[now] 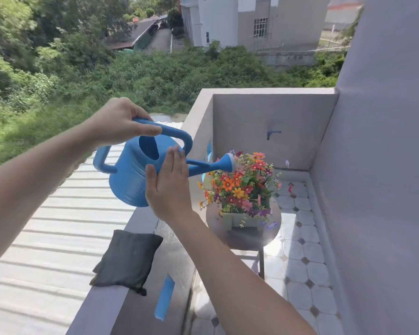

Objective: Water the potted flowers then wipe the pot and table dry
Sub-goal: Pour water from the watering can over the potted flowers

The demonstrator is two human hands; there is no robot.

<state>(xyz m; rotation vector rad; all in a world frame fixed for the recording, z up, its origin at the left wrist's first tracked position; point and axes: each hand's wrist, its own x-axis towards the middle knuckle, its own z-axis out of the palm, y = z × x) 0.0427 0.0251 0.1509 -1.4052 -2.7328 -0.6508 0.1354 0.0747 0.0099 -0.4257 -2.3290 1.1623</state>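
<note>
My left hand [117,122] is curled round the top handle of the can [131,182], above centre frame, and carries its weight. My right hand [169,187] lies flat against the can's side where the spout starts, fingers straight, steadying but not gripping. The can tips forward to the right, and its rose [228,163] sits just at the top of the flowers [240,187], right of centre. I cannot make out water falling.

I judge this to be the watering step, still at the start of the task; pot [237,220] and surface [273,228] show no clear wetness that I can tell. The next move calls for a slow further tilt with my left hand, keeping the rose over the blooms so water lands in the pot and not past the surface's round edge. After that I must set the can down and take the cloth [128,259], which lies on the ledge [169,257] at lower left of centre, near a strip of blue tape [165,298].

The ledge drops away on its left to a ribbed roof, so the can and cloth should stay well in from that edge. To the right there is open tiled floor [300,250] round the surface, closed in by walls behind and at right; a tap [272,134] juts from the far wall above the flowers.
</note>
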